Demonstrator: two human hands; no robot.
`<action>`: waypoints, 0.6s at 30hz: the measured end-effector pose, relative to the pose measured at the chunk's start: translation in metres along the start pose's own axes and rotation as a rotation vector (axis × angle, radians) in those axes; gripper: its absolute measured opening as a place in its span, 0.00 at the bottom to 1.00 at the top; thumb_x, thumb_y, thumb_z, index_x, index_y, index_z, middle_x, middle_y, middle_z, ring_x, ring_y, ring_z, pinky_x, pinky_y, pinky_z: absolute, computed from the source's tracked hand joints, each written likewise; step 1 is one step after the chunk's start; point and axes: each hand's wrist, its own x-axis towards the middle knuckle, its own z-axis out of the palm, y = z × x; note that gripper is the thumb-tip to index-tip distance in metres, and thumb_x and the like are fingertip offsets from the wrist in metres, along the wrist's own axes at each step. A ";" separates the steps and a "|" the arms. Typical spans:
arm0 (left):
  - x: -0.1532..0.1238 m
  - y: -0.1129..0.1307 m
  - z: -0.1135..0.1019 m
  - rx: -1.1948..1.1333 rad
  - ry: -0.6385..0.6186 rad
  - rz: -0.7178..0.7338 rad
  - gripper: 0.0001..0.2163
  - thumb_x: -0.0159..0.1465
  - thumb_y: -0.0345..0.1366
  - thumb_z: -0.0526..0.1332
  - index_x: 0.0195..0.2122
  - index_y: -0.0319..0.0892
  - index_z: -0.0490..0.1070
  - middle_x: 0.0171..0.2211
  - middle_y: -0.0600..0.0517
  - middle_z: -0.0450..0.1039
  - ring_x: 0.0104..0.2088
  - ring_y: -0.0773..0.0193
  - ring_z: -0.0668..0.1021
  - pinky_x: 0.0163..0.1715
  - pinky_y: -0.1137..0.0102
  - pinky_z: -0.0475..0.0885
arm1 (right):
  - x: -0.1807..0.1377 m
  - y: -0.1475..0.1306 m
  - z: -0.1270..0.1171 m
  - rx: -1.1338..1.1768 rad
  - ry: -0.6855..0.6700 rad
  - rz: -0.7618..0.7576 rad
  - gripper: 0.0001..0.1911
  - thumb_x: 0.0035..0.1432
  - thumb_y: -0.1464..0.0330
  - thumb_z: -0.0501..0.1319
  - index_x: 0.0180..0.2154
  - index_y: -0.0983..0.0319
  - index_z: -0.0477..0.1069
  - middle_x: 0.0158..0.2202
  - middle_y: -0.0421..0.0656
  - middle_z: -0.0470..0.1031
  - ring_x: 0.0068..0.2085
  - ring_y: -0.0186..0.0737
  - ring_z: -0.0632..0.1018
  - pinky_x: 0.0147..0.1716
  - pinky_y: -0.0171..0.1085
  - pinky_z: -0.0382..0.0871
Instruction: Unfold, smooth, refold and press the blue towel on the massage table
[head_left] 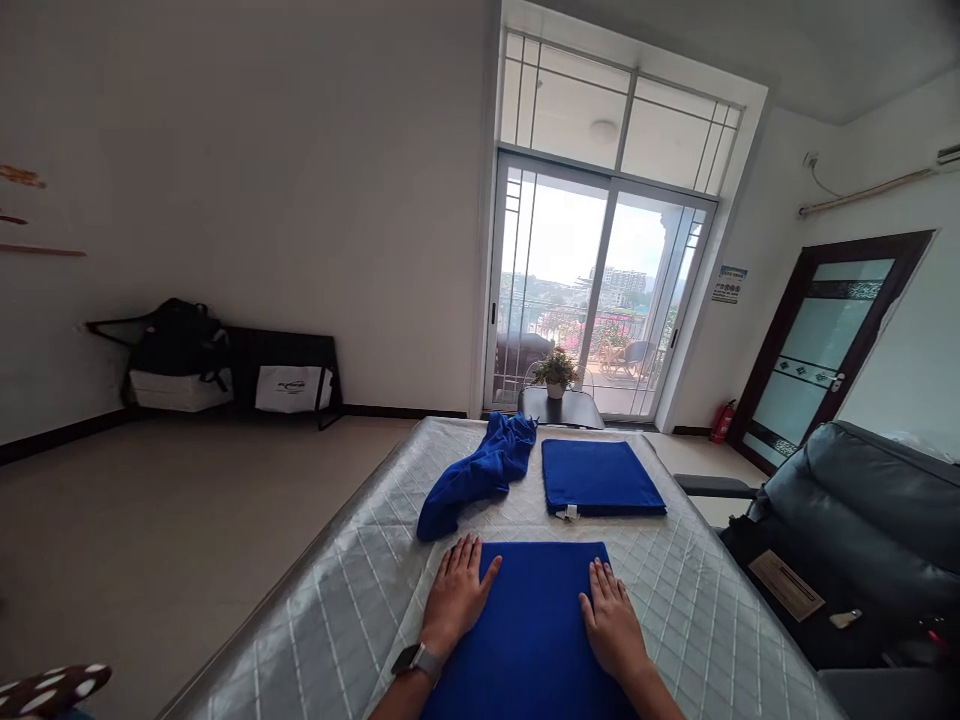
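A blue cloth (pixel 529 630) lies flat in front of me, its near end running out of the bottom of the view. My left hand (pixel 459 590) rests on its left edge, fingers stretched out and thumb apart. On the right edge lies my right hand (pixel 611 615), also flat with fingers extended. Just beyond sits a squared, folded blue cloth (pixel 600 475) with a white tag (pixel 568 513) at its near edge. To its left is a crumpled blue cloth (pixel 484 475), bunched and twisted.
All the cloths lie on a table with a silver quilted cover (pixel 337 600). A chair with a potted plant (pixel 555 370) stands past its far end. A dark sofa (pixel 862 510) is close on the right. A bench with bags (pixel 289 388) stands by the left wall.
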 end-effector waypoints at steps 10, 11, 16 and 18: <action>0.001 -0.007 -0.001 -0.023 -0.060 -0.005 0.34 0.71 0.56 0.43 0.68 0.35 0.60 0.69 0.40 0.60 0.69 0.52 0.62 0.68 0.54 0.59 | -0.005 -0.004 -0.009 0.090 0.004 0.018 0.33 0.69 0.60 0.41 0.71 0.66 0.49 0.73 0.43 0.47 0.73 0.42 0.48 0.70 0.46 0.42; 0.001 -0.007 -0.003 -0.024 -0.047 -0.029 0.35 0.71 0.56 0.42 0.68 0.33 0.59 0.69 0.39 0.60 0.69 0.52 0.62 0.68 0.55 0.59 | -0.006 -0.003 -0.009 0.102 0.008 0.017 0.33 0.69 0.60 0.41 0.71 0.66 0.49 0.73 0.44 0.47 0.73 0.42 0.48 0.70 0.46 0.42; 0.000 0.025 -0.004 -0.061 -0.002 0.012 0.32 0.72 0.55 0.43 0.66 0.36 0.63 0.68 0.41 0.62 0.69 0.52 0.63 0.68 0.53 0.60 | -0.005 -0.002 -0.005 0.129 0.027 0.012 0.33 0.69 0.60 0.42 0.71 0.66 0.49 0.73 0.44 0.47 0.73 0.43 0.48 0.70 0.46 0.42; -0.007 0.058 0.001 -0.117 -0.044 0.109 0.29 0.72 0.53 0.43 0.66 0.41 0.63 0.68 0.43 0.63 0.68 0.53 0.63 0.66 0.52 0.63 | -0.004 -0.001 -0.004 0.131 0.032 0.016 0.33 0.69 0.60 0.42 0.71 0.66 0.50 0.72 0.44 0.47 0.73 0.44 0.49 0.70 0.47 0.43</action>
